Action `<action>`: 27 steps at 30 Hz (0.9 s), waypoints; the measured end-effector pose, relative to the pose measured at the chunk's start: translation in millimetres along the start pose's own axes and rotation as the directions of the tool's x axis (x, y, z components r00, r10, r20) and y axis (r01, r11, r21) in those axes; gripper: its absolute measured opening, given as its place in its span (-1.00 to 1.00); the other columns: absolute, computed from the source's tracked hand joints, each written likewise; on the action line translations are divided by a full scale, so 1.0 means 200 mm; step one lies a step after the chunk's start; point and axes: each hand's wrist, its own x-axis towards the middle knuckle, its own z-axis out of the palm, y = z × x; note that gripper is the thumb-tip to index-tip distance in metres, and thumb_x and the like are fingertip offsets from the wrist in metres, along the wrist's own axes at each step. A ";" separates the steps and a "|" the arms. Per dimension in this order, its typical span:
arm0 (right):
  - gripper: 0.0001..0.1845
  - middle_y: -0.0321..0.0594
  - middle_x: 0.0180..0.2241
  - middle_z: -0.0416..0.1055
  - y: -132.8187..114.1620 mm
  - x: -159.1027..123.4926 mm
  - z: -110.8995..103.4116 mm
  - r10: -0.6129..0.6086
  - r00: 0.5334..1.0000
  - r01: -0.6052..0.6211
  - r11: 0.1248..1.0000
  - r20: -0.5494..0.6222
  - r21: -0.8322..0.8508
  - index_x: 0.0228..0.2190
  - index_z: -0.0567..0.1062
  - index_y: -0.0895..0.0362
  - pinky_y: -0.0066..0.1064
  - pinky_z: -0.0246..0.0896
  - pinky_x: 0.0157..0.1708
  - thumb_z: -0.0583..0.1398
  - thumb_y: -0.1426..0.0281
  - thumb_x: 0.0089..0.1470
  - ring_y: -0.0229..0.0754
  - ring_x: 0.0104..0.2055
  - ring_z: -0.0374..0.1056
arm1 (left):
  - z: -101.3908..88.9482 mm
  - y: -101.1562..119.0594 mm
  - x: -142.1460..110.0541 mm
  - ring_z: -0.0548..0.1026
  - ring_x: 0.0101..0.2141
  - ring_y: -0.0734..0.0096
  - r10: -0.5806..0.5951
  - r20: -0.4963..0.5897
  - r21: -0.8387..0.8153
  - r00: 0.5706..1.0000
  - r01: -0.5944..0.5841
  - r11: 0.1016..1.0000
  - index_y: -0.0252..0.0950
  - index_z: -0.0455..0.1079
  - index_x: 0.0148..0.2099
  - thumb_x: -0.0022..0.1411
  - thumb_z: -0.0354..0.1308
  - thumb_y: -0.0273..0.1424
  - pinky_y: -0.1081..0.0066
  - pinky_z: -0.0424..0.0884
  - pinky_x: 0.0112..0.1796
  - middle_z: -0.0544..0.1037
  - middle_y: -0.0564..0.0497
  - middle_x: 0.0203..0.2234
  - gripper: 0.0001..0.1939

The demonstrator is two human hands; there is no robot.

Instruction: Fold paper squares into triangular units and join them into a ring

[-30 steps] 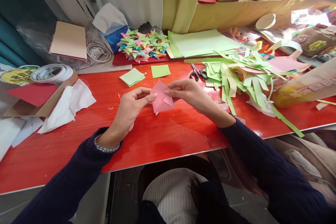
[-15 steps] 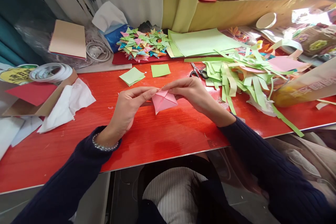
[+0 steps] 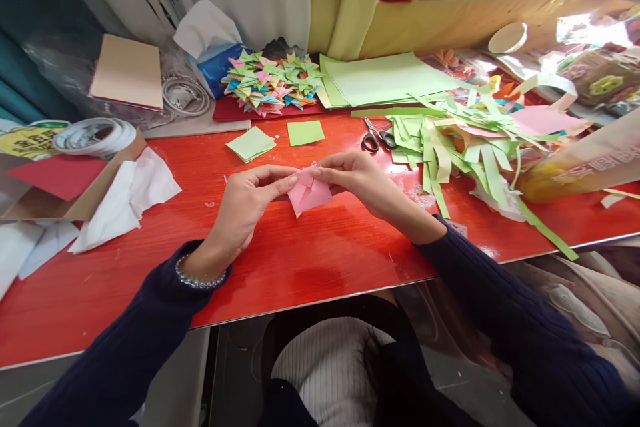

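Between my hands is a small pink folded paper [image 3: 311,197], creased and held above the red table. My left hand [image 3: 245,203] pinches its left edge between thumb and fingers. At the upper right edge, my right hand [image 3: 357,177] is closed on the same paper, with the thumb pressing near its top fold. Some fingertips are hidden behind the paper. Just beyond my hands lie a stack of light green paper squares [image 3: 251,144] and a single green square [image 3: 306,133]. Black-handled scissors [image 3: 379,137] rest beyond my right hand.
Green paper strips [image 3: 480,140] are heaped at the right beside a bottle [image 3: 585,160]. Folded colourful paper pieces [image 3: 273,83] and large green sheets [image 3: 390,80] lie at the back. An open cardboard box [image 3: 115,167] with tape rolls stands left on the red table [image 3: 300,267].
My right hand has shifted slightly left, its thumb now lying over the paper's upper fold. The pink paper's front looks flatter, and my left hand stays nearly in place.
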 end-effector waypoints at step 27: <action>-0.70 -0.21 -0.42 0.51 0.03 0.01 0.00 -0.193 0.979 0.152 0.900 -0.062 -0.408 -0.41 0.55 0.21 -0.40 0.15 -0.35 0.23 0.19 0.08 -0.27 -0.37 0.32 | -0.01 -0.01 0.01 0.48 -0.42 0.40 -0.054 0.121 0.205 0.991 0.028 0.978 -0.23 0.57 -0.39 0.08 0.31 -0.23 0.43 0.42 -0.30 0.58 -0.01 -0.46 -0.82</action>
